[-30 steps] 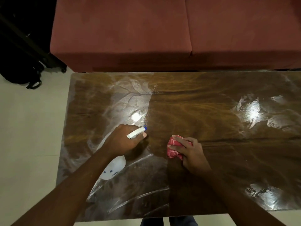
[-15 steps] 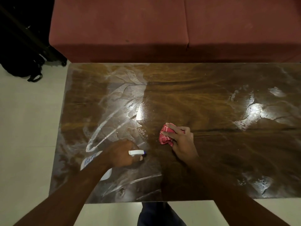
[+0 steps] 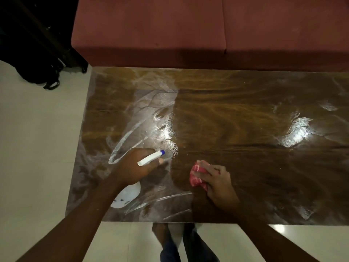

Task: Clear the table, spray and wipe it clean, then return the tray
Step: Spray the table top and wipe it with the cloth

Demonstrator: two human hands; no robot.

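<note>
My left hand (image 3: pixel 137 167) grips a white spray bottle (image 3: pixel 127 195) with a blue-tipped nozzle, held over the near left part of the brown wooden table (image 3: pixel 245 114), nozzle pointing right and away. My right hand (image 3: pixel 217 181) holds a crumpled red checked cloth (image 3: pixel 197 173) pressed on the table near the front middle. Wet streaks and shiny smears cover the table's left half and far right. No tray is in view.
A red sofa (image 3: pixel 188 31) runs along the table's far edge. A black bag (image 3: pixel 35 59) lies on the pale tiled floor at the far left. My legs and feet (image 3: pixel 179 241) stand just below the table's near edge.
My left hand with the bottle dropped toward the near edge, then rose again, nozzle tilted up. My right hand and the cloth stayed near the front middle. The camera view shifted.
</note>
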